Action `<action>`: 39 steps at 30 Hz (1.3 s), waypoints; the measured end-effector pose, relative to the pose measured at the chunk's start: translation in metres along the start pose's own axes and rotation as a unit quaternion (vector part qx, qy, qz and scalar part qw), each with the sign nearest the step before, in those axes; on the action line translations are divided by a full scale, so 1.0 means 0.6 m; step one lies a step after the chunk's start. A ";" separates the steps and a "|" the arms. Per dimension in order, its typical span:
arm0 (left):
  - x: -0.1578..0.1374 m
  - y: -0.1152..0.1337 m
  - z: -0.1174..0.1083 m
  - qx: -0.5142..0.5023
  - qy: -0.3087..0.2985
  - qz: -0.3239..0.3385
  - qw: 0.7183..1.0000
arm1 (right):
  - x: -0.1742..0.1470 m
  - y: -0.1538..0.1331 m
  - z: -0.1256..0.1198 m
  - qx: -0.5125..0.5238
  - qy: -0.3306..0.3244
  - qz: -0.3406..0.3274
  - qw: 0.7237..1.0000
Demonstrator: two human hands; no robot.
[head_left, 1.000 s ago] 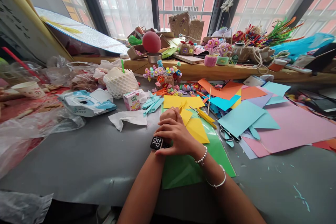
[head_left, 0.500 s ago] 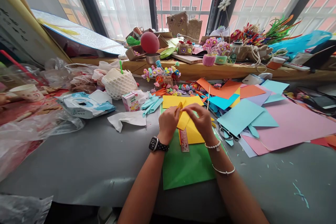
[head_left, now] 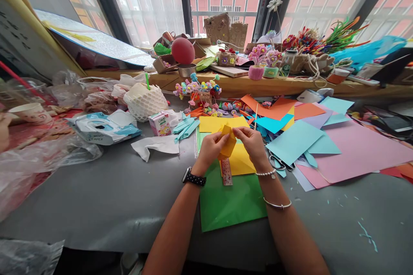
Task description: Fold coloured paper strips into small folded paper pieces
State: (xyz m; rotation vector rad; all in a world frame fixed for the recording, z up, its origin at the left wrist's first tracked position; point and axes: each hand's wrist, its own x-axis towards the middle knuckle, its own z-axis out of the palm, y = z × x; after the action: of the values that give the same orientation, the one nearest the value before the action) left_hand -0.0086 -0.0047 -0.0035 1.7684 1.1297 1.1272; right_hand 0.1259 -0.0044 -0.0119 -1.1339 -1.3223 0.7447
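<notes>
A folded piece of yellow paper (head_left: 228, 146) is raised above the work surface between my hands. My left hand (head_left: 209, 149) grips it from the left, thumb pressed on its face. With pinched fingertips, my right hand (head_left: 253, 142) holds its upper right edge. Below lie a yellow sheet (head_left: 243, 161), a patterned ruler (head_left: 226, 174) and a green sheet (head_left: 232, 206). Another yellow sheet (head_left: 208, 123) lies just beyond my hands. The far side of the folded piece is hidden.
Scissors (head_left: 280, 164) lie right of my hands, beside blue paper (head_left: 295, 139) and a large pink sheet (head_left: 361, 154). Leftward are a wet-wipe pack (head_left: 105, 128), a small carton (head_left: 160, 123) and a white tissue (head_left: 158, 147). Another person's hand (head_left: 4, 126) shows at the left edge.
The yellow paper has turned from nearly edge-on to show a broad folded face. My left wrist has rotated, and my right hand has shifted slightly right.
</notes>
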 end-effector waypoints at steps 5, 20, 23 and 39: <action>-0.001 0.000 0.000 -0.020 -0.003 -0.008 1.000 | -0.001 -0.002 -0.003 0.004 -0.005 0.010 1.000; -0.003 0.004 -0.001 -0.015 -0.006 -0.010 1.000 | -0.012 -0.013 0.013 -0.040 0.040 -0.042 0.997; -0.004 0.006 -0.001 -0.036 -0.013 -0.020 0.999 | -0.012 -0.013 0.013 -0.070 0.041 -0.057 0.995; -0.002 -0.004 -0.006 -0.026 0.004 -0.024 0.999 | -0.007 -0.018 0.000 -0.310 -0.065 -0.204 0.926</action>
State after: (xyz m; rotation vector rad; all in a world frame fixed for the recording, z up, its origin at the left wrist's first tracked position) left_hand -0.0132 -0.0047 -0.0050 1.6899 1.1318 1.1251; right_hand 0.1235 -0.0119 -0.0032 -1.2407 -1.9097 0.0809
